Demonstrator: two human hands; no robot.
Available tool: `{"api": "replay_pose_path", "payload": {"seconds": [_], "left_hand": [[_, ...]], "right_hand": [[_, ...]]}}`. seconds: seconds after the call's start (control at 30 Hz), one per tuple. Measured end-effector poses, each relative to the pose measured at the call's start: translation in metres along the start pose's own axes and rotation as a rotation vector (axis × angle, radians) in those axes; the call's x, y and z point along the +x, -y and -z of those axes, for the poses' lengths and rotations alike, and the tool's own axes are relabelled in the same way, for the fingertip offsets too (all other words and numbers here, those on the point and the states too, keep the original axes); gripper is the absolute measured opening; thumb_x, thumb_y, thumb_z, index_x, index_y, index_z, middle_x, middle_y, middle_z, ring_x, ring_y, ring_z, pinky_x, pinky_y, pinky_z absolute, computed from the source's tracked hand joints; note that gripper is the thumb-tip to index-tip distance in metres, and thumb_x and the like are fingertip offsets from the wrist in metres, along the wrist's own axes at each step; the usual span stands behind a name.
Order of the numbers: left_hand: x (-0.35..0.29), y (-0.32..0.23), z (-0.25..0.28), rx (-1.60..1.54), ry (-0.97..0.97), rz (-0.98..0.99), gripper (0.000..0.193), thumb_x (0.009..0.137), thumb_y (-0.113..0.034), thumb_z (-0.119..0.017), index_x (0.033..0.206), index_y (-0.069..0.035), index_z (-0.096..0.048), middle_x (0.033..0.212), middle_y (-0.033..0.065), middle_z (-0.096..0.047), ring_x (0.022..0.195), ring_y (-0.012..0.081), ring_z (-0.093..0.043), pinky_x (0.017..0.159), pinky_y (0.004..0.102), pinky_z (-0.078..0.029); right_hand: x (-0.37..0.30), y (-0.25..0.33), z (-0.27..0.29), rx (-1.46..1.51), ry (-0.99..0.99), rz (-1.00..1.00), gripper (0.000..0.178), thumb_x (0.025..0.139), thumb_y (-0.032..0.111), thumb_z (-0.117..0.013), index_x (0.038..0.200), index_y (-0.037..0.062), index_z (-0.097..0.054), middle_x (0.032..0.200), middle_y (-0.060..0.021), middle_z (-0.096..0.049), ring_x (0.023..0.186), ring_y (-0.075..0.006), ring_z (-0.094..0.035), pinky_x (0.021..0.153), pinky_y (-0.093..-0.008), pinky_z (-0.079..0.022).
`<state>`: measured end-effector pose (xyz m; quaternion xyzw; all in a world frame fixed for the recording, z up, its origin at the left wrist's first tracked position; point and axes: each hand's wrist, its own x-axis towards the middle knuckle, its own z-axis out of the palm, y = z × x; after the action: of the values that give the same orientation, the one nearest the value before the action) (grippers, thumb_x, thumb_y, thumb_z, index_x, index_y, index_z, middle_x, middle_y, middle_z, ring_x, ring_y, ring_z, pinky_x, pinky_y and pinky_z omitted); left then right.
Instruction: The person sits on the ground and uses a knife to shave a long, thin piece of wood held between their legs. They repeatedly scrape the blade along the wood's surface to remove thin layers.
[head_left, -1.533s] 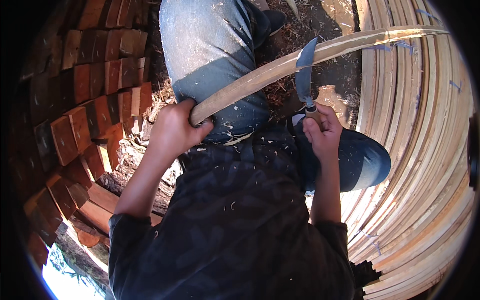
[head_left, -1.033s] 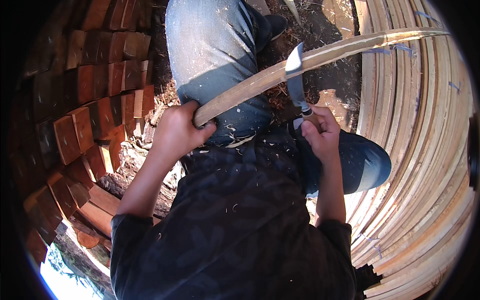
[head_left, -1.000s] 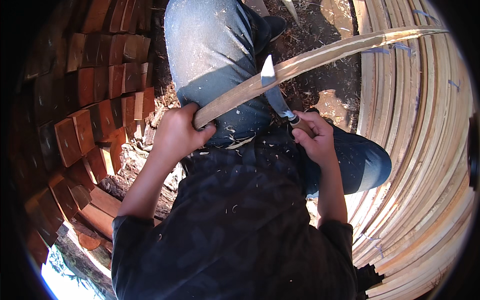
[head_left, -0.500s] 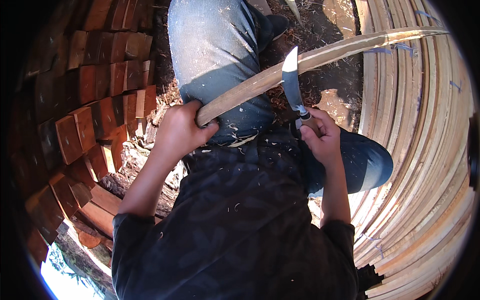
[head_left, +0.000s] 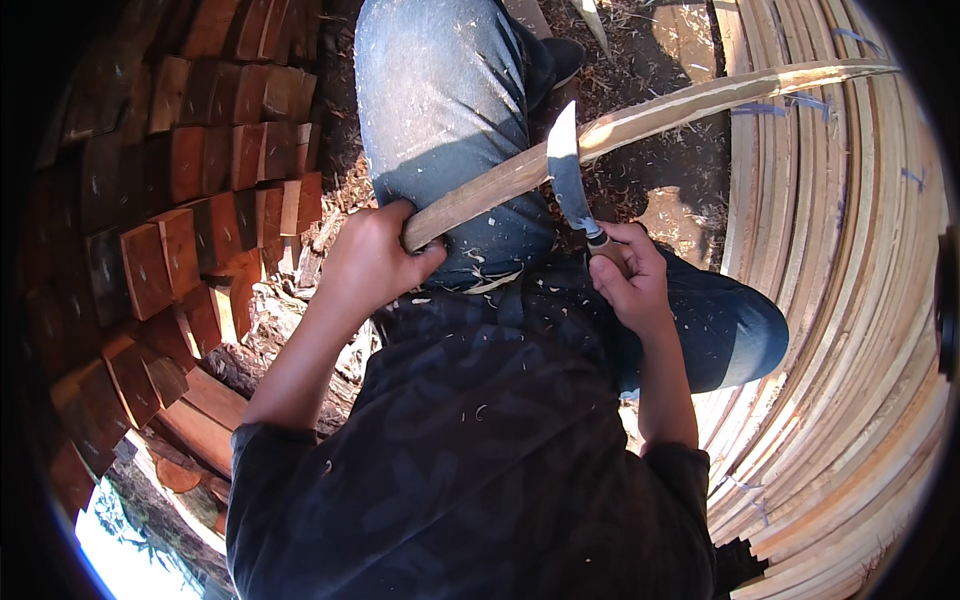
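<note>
One curved knife (head_left: 568,185) sits in the right grip (head_left: 634,278).

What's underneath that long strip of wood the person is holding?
Below the strip show a jeans-clad leg near the left hand, then shaving-strewn ground, then stacked slats. Whatever it directly covers is hidden.

Sunlight whitens the jeans (head_left: 440,80) up to a sharp shadow edge nearer the lap. The blade (head_left: 564,145) glares white toward its tip. Sunny patches break the shaded ground (head_left: 690,165) near the edge of the pale slats (head_left: 830,300), which fisheye distortion bows. The reddish blocks (head_left: 147,270) sit dim; below them, a bright opening (head_left: 130,550) burns out. Black vignetting rings the view.
</note>
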<state>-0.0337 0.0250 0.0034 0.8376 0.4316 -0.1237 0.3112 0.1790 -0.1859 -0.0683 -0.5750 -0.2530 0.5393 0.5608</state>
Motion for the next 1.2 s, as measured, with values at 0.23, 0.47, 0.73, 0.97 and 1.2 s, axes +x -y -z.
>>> {"api": "replay_pose_path", "payload": {"seconds": [0.23,0.47,0.73,0.97,1.2], "left_hand": [[0.000,-0.002,0.000,-0.016,-0.004,0.005,0.031,0.066,-0.026,-0.074,0.076,0.001,-0.063,0.065,0.0215,-0.062,0.065,0.0380,-0.064,0.064,0.0437,-0.052],[-0.004,-0.004,0.010,0.019,0.036,-0.030,0.032,0.070,-0.030,-0.073,0.072,-0.001,-0.059,0.063,0.0197,-0.061,0.064,0.0371,-0.064,0.060,0.0436,-0.051],[-0.019,-0.007,0.027,0.104,0.113,0.006,0.032,0.073,-0.031,-0.072,0.078,-0.001,-0.062,0.067,0.0199,-0.063,0.070,0.0372,-0.065,0.066,0.0445,-0.051],[-0.040,0.012,0.026,-0.041,0.186,0.140,0.022,0.073,-0.019,-0.066,0.083,0.001,-0.064,0.070,0.0231,-0.062,0.072,0.0395,-0.064,0.069,0.0452,-0.049],[-0.045,0.019,0.020,-0.021,0.082,0.145,0.022,0.071,-0.016,-0.065,0.084,0.001,-0.065,0.069,0.0219,-0.062,0.069,0.0380,-0.064,0.065,0.0421,-0.051]], "right_hand": [[-0.001,-0.002,0.005,-0.081,-0.022,0.030,0.030,0.094,0.008,-0.056,0.122,0.0014,-0.048,0.075,-0.0045,-0.056,0.053,-0.0039,-0.044,0.047,-0.0188,-0.036],[-0.003,0.005,0.004,0.061,-0.014,-0.022,0.026,0.095,0.009,-0.053,0.119,0.0021,-0.047,0.071,-0.0045,-0.054,0.053,-0.0055,-0.046,0.046,-0.0193,-0.037],[-0.005,0.008,0.007,0.126,-0.048,-0.038,0.025,0.096,0.011,-0.052,0.120,0.0026,-0.050,0.071,-0.0047,-0.055,0.051,-0.0048,-0.044,0.045,-0.0191,-0.035],[-0.009,0.000,0.006,0.132,-0.054,0.043,0.024,0.098,0.013,-0.048,0.121,0.0062,-0.046,0.070,-0.0057,-0.053,0.049,-0.0039,-0.041,0.044,-0.0185,-0.033],[-0.008,0.010,-0.004,0.248,-0.032,0.020,0.028,0.094,0.008,-0.055,0.121,0.0048,-0.045,0.067,-0.0030,-0.052,0.049,-0.0042,-0.042,0.043,-0.0182,-0.033]]}}
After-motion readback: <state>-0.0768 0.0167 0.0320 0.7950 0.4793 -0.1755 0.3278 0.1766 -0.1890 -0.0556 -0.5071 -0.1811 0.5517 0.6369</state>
